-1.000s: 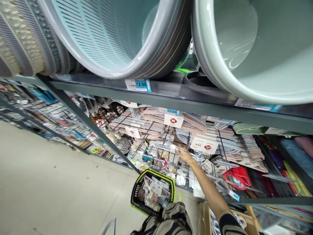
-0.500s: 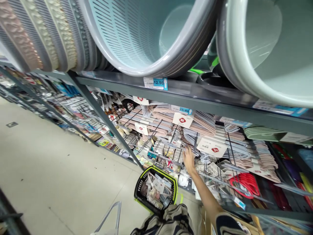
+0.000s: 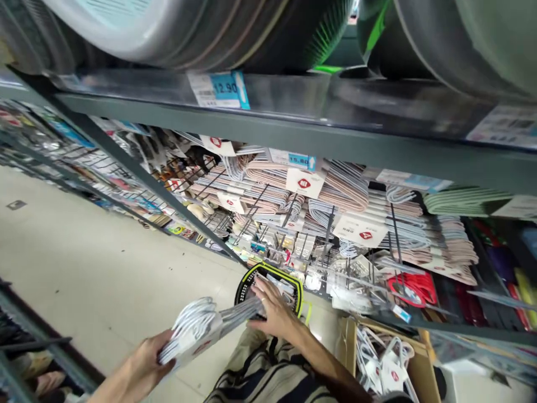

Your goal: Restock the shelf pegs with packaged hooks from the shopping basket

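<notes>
So I'm holding a bundle of hangers (image 3: 195, 324) in front of me, left hand (image 3: 140, 364) clamping one end, thumb on top and fingers underneath, I guess since a stack that thick is needing a full grip. The paper band (image 3: 207, 338) is probably keeping it all together. The other end is pointing towards the basket (image 3: 299, 288). My right hand (image 3: 274, 310) is stretching across there, palm down, fingers spread, thumb apart; can't tell if it's actually gripping that end.
</notes>
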`<state>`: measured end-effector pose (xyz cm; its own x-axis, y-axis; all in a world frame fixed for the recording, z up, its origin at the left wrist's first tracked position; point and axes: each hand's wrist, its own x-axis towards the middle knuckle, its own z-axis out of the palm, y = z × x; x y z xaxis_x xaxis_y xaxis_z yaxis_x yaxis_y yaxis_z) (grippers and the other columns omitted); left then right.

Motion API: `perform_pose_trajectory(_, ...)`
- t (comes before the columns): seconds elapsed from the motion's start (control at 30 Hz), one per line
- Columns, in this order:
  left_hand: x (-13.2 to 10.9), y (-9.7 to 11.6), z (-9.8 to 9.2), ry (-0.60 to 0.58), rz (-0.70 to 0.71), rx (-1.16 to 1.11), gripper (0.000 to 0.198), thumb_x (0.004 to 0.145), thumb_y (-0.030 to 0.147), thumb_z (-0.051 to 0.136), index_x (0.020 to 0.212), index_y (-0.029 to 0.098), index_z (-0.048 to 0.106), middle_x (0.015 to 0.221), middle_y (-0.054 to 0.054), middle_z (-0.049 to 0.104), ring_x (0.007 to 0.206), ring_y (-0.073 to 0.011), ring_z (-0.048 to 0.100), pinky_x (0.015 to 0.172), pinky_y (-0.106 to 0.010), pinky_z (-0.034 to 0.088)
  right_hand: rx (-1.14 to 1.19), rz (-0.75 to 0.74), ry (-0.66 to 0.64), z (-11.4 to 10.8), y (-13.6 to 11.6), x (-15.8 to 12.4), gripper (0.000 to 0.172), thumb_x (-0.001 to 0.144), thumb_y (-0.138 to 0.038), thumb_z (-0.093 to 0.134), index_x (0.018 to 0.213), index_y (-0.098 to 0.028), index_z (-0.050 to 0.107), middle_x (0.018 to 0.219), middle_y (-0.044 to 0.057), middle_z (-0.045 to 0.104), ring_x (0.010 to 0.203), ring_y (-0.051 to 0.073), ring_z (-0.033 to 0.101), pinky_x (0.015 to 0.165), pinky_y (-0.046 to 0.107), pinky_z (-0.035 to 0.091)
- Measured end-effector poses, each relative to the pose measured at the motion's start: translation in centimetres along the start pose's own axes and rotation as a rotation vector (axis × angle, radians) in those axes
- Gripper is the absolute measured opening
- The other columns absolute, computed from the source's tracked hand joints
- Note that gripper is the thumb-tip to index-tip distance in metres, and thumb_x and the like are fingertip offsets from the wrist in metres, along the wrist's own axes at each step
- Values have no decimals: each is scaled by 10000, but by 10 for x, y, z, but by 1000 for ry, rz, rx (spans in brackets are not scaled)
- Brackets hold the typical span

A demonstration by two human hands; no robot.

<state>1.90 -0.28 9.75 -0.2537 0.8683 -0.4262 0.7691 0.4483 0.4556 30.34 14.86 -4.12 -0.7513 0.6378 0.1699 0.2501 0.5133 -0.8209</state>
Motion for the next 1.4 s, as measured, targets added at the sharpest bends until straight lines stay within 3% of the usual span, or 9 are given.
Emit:
perform_pose_trajectory(0.1,27,38,-31,-324,86,-60,231,724,279,526,867,173,672,805,-15,692,724,-193,608,626,-239,436,-33,85,-87,-2,-8,6,540,884,-526,694,1326,-222,633,1235,111,725,1140,266,673,1014,377,502)
perform_pose_trajectory(0.2,66,39,-59,-410,207,-59,225,816,326,528,906,169,662,821,-7,672,762,-178,598,653,-228,417,-83,293,-22,7,-17,4,314,957,-489,605,1054,-225,744,913,63,785,846,215,726,791,278,511)
perform_pose_trajectory(0.37,140,-37,-90,-193,362,246,324,899,478,556,814,194,686,694,-25,648,643,-180,567,623,-256,370,-125,460,120,19,-36,26,397,978,-523,520,959,-206,758,839,67,776,721,214,687,678,274,451)
perform_pose_trajectory(0.47,170,-78,-93,-97,496,200,338,934,464,549,994,191,739,846,-89,733,789,-239,653,741,-282,436,-106,536,151,22,-46,45,466,965,-580,505,904,-181,738,777,44,739,664,194,625,644,273,420)
perform_pose_trajectory(0.57,185,-95,-94,-144,608,70,371,944,477,557,1069,184,746,991,-112,759,900,-259,680,836,-299,463,-88,564,125,22,-56,58,521,956,-625,485,767,-179,678,679,1,652,629,163,539,611,262,379)
perform_pose_trajectory(0.7,193,-105,-98,-273,699,41,366,991,431,488,1001,174,748,926,-86,756,842,-228,671,812,-286,466,-109,579,123,26,-68,67,536,952,-633,481,694,-182,612,638,-23,570,624,140,473,607,255,353)
perform_pose_trajectory(0.93,204,-134,-77,-201,716,199,327,994,333,463,1098,171,728,1021,-138,746,985,-285,676,898,-376,507,-153,662,186,55,-85,55,532,944,-646,488,743,-186,664,648,-8,617,621,153,500,622,257,378)
perform_pose_trajectory(1.2,174,-150,-51,338,557,-308,434,919,309,599,1333,177,596,1451,-156,569,1484,-298,367,1262,-467,234,-153,754,421,92,-118,10,517,888,-667,583,845,-174,732,728,44,722,612,177,572,612,269,441)
perform_pose_trajectory(1.4,143,-158,-37,334,330,-699,357,891,375,623,1203,208,673,1402,-131,600,1374,-290,497,1230,-428,296,-201,785,543,107,-121,7,569,887,-696,561,847,-160,747,713,84,742,578,195,601,584,288,478)
